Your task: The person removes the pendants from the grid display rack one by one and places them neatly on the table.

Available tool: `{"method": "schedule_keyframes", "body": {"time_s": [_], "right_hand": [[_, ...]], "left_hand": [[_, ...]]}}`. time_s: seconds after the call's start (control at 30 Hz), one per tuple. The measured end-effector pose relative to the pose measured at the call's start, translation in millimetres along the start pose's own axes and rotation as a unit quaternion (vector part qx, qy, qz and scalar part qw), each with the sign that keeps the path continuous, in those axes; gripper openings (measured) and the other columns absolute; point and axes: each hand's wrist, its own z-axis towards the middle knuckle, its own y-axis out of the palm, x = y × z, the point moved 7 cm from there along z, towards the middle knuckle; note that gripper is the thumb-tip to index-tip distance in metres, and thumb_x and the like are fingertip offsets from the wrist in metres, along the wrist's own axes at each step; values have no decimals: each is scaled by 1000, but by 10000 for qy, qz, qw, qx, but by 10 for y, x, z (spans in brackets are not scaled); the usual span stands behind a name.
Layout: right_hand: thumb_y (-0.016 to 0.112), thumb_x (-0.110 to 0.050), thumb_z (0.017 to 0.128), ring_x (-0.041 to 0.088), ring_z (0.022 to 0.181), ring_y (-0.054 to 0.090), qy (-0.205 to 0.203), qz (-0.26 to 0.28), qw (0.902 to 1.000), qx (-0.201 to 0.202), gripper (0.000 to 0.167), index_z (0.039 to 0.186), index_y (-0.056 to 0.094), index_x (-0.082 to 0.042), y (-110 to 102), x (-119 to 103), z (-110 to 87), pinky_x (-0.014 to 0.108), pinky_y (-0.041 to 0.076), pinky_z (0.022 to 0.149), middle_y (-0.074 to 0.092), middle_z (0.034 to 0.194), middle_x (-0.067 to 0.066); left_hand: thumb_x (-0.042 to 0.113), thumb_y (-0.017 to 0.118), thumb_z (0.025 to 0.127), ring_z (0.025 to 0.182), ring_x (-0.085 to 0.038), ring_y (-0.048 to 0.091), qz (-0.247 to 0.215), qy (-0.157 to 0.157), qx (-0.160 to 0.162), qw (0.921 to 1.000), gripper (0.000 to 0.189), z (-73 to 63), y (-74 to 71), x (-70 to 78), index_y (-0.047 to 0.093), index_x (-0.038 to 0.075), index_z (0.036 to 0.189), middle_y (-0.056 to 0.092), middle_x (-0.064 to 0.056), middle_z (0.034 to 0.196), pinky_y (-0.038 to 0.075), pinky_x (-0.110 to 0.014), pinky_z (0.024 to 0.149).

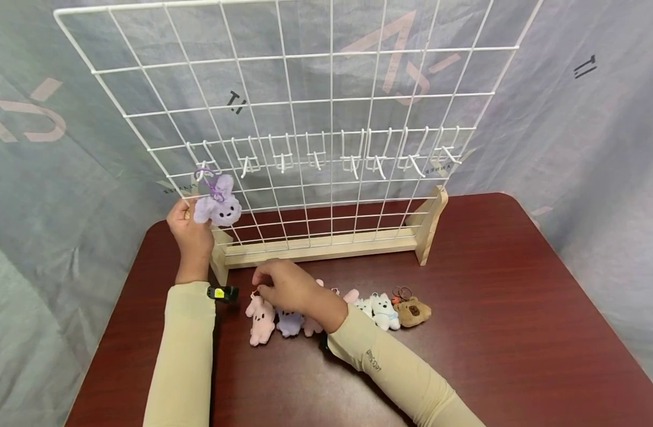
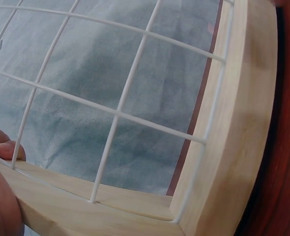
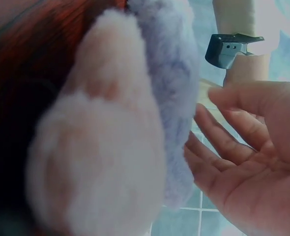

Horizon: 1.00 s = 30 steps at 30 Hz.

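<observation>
My left hand (image 1: 194, 231) grips the left wooden upright of the grid rack's stand (image 2: 61, 209), fingers on one side and thumb on the other in the left wrist view. Just by it, a lilac plush bunny keychain (image 1: 225, 209) hangs from a hook at the grid's left end by a purple ring. My right hand (image 1: 291, 287) hovers over the row of plush keychains, its fingers loosely bent and thumb apart in the right wrist view. Its fingertips are right at the top of a pink plush keychain (image 1: 262, 323); a lilac plush keychain (image 1: 290, 324) lies beside that, partly hidden.
The white wire grid (image 1: 331, 104) stands at the back of the dark red table (image 1: 518, 332), with several white hooks (image 1: 353, 163) along it. Right of my hand lie white plush keychains (image 1: 385, 311) and a brown plush keychain (image 1: 413, 312). Grey curtains (image 1: 598, 148) hang behind.
</observation>
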Motion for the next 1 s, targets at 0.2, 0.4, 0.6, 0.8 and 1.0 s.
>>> {"method": "schedule_keyframes", "body": {"time_s": [0.2, 0.4, 0.6, 0.8, 1.0], "right_hand": [[68, -14, 101, 14, 104, 68, -27, 372, 9986, 382, 19, 118, 73, -9, -43, -41, 22, 21, 53, 92, 75, 119, 3], [67, -13, 101, 18, 118, 69, 118, 1399, 9879, 658, 32, 133, 66, -8, -120, -45, 37, 19, 56, 96, 72, 132, 7], [68, -11, 101, 29, 127, 66, 225, 2415, 9653, 964, 43, 142, 56, -8, -204, -67, 67, 23, 59, 95, 66, 139, 13], [68, -9, 99, 33, 128, 66, 231, 3165, 9425, 1051, 58, 153, 46, -10, -308, -139, 165, 24, 59, 94, 60, 148, 14], [63, 0, 97, 48, 122, 66, 58, 3923, 9145, 993, 69, 159, 34, -5, -345, -187, 279, 23, 61, 85, 56, 150, 23]], "left_hand": [[-6, 51, 98, 49, -2, 47, 71, -31, 11, 10000, 37, 6, -30, -11, 70, 13, 73, 62, 7, 64, 36, -15, 47], [-6, 53, 99, 50, -1, 48, 7, -92, 1, 10000, 36, -4, -3, 2, 70, 13, 73, 62, 6, 65, 37, -15, 47], [-5, 53, 99, 50, -1, 47, -11, -57, 33, 10000, 35, -10, -5, 0, 70, 12, 73, 60, 6, 64, 36, -15, 48], [-8, 52, 98, 50, -1, 47, -83, -17, -5, 10000, 37, -5, 1, -5, 69, 13, 72, 59, 7, 62, 35, -15, 47], [-6, 55, 99, 52, 0, 49, -71, -37, -37, 10000, 36, -10, 12, 7, 68, 14, 72, 59, 8, 62, 37, -14, 49]]}}
